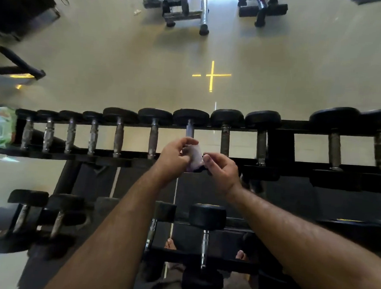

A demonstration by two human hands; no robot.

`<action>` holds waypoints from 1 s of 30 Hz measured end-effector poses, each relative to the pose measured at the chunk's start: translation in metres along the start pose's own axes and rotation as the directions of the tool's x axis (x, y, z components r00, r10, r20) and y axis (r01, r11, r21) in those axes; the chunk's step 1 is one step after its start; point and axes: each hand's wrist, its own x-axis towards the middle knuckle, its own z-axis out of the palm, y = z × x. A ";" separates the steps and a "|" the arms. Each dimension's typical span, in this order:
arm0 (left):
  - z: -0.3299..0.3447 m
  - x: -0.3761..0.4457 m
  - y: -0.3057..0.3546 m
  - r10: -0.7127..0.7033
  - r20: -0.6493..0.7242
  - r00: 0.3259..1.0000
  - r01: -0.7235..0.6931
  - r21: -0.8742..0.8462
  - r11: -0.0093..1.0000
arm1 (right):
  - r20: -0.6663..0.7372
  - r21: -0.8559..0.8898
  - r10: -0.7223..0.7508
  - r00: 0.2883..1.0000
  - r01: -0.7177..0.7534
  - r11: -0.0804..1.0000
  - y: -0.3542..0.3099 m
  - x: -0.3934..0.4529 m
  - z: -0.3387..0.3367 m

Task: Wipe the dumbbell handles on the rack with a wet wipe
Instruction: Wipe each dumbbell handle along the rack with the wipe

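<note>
A black dumbbell rack [280,147] runs across the view with a row of black-headed dumbbells on its top tier. A white wet wipe [194,155] is held between both hands over the near end of the middle dumbbell's metal handle [190,131]. My left hand [175,156] pinches the wipe from the left with curled fingers. My right hand [220,168] pinches it from the right, thumb up. The handle's lower half is hidden behind the hands and wipe.
A green and blue wipe packet [0,127] sits at the rack's left end. The lower tier holds more dumbbells [205,234]. Beyond the rack lie open floor with a yellow cross mark [211,75] and weight benches [184,10]. My bare feet [171,246] show below the rack.
</note>
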 end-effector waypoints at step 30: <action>0.113 -0.185 0.048 0.057 0.188 0.981 0.048 -0.509 0.860 | -0.204 0.262 0.078 0.976 -0.023 0.965 -0.089 -0.204 -0.093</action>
